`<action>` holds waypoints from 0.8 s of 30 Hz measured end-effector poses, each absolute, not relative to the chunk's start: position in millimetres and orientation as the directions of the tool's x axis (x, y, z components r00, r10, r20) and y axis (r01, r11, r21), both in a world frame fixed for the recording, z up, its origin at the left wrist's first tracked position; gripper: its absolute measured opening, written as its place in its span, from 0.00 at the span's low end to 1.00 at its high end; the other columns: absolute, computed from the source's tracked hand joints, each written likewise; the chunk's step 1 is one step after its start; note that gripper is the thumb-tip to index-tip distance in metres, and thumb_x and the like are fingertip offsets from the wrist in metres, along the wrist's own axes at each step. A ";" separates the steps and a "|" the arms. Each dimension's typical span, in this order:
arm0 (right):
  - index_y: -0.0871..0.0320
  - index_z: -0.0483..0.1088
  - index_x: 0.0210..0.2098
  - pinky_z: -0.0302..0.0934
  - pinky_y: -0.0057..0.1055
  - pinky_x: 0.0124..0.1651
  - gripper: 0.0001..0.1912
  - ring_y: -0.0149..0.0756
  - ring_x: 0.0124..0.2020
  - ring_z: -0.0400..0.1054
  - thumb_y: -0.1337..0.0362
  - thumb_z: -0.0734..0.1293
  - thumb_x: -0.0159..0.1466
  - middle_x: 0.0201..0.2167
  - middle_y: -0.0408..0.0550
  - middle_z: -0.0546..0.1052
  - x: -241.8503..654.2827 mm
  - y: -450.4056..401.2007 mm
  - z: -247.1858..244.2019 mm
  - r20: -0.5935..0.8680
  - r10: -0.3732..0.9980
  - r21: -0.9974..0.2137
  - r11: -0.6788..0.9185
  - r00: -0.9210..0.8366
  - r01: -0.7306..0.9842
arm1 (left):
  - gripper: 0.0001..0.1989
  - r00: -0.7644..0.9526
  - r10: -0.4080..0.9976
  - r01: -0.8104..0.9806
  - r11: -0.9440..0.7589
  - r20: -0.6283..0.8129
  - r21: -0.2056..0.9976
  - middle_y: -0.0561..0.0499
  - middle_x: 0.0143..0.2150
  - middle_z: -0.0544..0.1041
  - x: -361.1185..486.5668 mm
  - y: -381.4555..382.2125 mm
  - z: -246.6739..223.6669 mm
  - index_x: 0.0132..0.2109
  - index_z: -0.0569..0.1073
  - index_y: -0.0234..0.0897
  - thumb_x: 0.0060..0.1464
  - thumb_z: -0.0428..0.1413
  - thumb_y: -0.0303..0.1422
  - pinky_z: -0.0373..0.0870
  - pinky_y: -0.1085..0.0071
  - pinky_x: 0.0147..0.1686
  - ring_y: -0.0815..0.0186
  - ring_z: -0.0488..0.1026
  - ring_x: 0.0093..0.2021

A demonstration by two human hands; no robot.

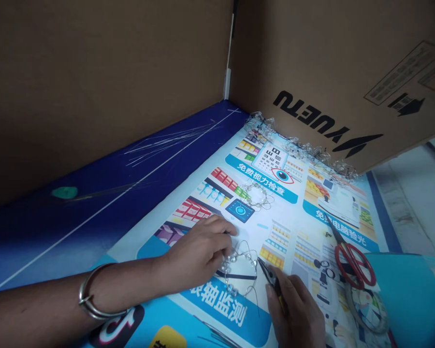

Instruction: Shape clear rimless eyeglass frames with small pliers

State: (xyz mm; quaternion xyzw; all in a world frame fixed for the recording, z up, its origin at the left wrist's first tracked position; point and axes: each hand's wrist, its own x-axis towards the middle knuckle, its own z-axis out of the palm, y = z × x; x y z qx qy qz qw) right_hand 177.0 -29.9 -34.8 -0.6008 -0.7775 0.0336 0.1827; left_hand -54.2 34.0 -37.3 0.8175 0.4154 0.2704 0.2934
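Observation:
My left hand (199,253), with a metal bangle (100,293) on its wrist, rests curled over a loop of wire strung with clear beads (239,266). Its fingertips seem to pinch the wire at the loop's upper left. My right hand (293,311) grips small needle-nose pliers (271,278) with a yellow handle, their tips just right of the loop. The pliers' jaws are apart from the beads by a small gap. Another beaded wire ring (255,195) lies farther up the printed poster (281,241).
Red-handled scissors (353,266) lie right of my right hand, on a clear tape roll (366,309). A long beaded strand (300,145) runs along a cardboard box wall (333,58). Loose thin wires (166,140) lie on a dark blue board (94,203) on the left.

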 end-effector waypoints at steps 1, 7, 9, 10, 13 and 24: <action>0.57 0.67 0.46 0.63 0.25 0.29 0.19 0.34 0.30 0.68 0.55 0.56 0.61 0.29 0.49 0.72 177.1 -29.8 -34.7 0.244 0.946 -0.268 0.278 -0.214 0.922 | 0.11 0.498 0.844 0.525 -0.474 0.196 0.707 0.49 0.43 0.68 -53.8 33.7 -36.3 0.30 0.69 0.36 0.43 0.47 0.18 0.58 0.62 0.45 0.62 0.62 0.45; 0.57 0.67 0.46 0.62 0.25 0.28 0.18 0.34 0.31 0.68 0.56 0.57 0.61 0.31 0.49 0.72 176.8 -29.8 -33.0 0.225 0.949 -0.243 0.275 -0.221 0.930 | 0.07 0.469 0.867 0.561 -0.440 0.170 0.701 0.47 0.42 0.68 -47.3 35.9 -32.2 0.36 0.69 0.36 0.48 0.52 0.33 0.59 0.62 0.42 0.60 0.61 0.42; 0.57 0.66 0.46 0.62 0.24 0.28 0.18 0.33 0.31 0.67 0.56 0.56 0.61 0.31 0.49 0.72 176.8 -30.0 -32.7 0.209 0.952 -0.248 0.272 -0.223 0.930 | 0.10 0.471 0.870 0.591 -0.435 0.147 0.679 0.47 0.41 0.68 -43.9 36.6 -31.7 0.35 0.69 0.36 0.47 0.54 0.36 0.59 0.62 0.41 0.59 0.61 0.42; 0.57 0.66 0.46 0.62 0.25 0.28 0.18 0.34 0.31 0.67 0.56 0.56 0.61 0.31 0.49 0.72 176.8 -30.1 -32.6 0.204 0.954 -0.251 0.270 -0.222 0.930 | 0.10 0.469 0.872 0.608 -0.433 0.140 0.666 0.47 0.41 0.68 -42.3 36.6 -31.6 0.35 0.69 0.36 0.46 0.55 0.37 0.59 0.61 0.41 0.59 0.60 0.42; 0.57 0.67 0.45 0.62 0.25 0.29 0.18 0.34 0.30 0.67 0.56 0.57 0.61 0.30 0.49 0.72 177.0 -30.4 -32.6 0.204 0.954 -0.251 0.266 -0.217 0.931 | 0.08 0.459 0.879 0.642 -0.427 0.127 0.637 0.47 0.41 0.67 -38.7 35.7 -31.9 0.33 0.69 0.36 0.45 0.55 0.35 0.57 0.61 0.42 0.58 0.59 0.43; 0.57 0.66 0.45 0.62 0.25 0.29 0.17 0.34 0.30 0.67 0.56 0.57 0.61 0.30 0.50 0.72 178.6 -30.2 -32.7 0.231 0.947 -0.258 0.282 -0.224 0.924 | 0.03 0.467 0.875 0.654 -0.436 0.123 0.618 0.49 0.31 0.67 -39.8 31.8 -31.5 0.30 0.66 0.35 0.45 0.49 0.26 0.59 0.67 0.35 0.63 0.62 0.35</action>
